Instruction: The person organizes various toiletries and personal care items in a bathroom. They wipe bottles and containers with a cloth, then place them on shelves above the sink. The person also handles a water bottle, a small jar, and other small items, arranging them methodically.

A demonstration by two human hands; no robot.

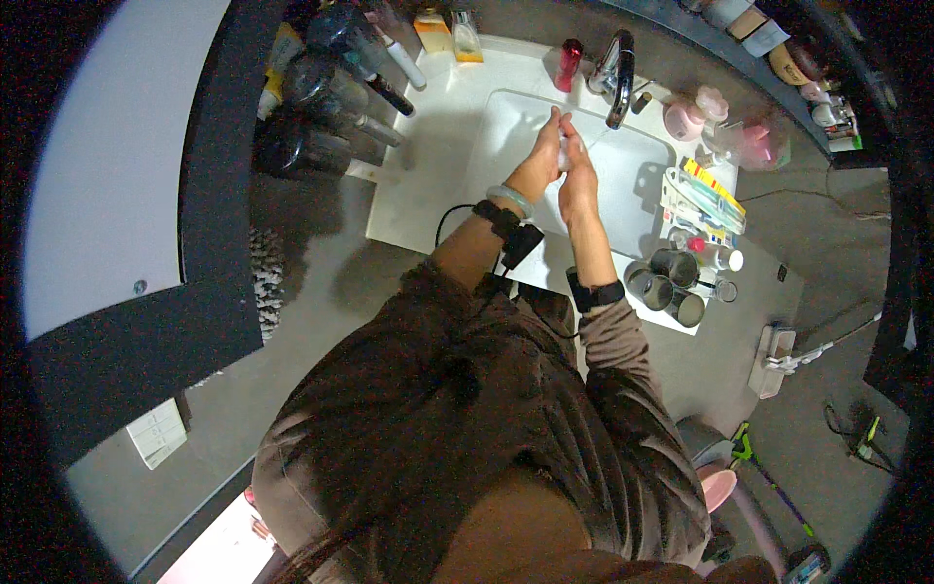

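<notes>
Both hands are over a white washbasin (627, 197), palms facing each other. My left hand (540, 160), with a pale bangle and a black strap at its wrist, presses against my right hand (579, 175), which wears a black wristband. A small whitish thing (563, 155), perhaps soap or lather, shows between the palms. Up and to the right of the hands stands a chrome faucet (620, 80); whether water runs is hard to tell. A red bottle (568, 66) stands behind the basin, left of the faucet.
Dark translucent containers (321, 87) crowd the counter's left side. Toothbrush packages (704, 193) and several cups (675, 269) line the right side, with pink items (686, 120) behind them. A shelf (730, 69) with toiletries runs along the upper right. A black cable (440, 226) hangs near my left wrist.
</notes>
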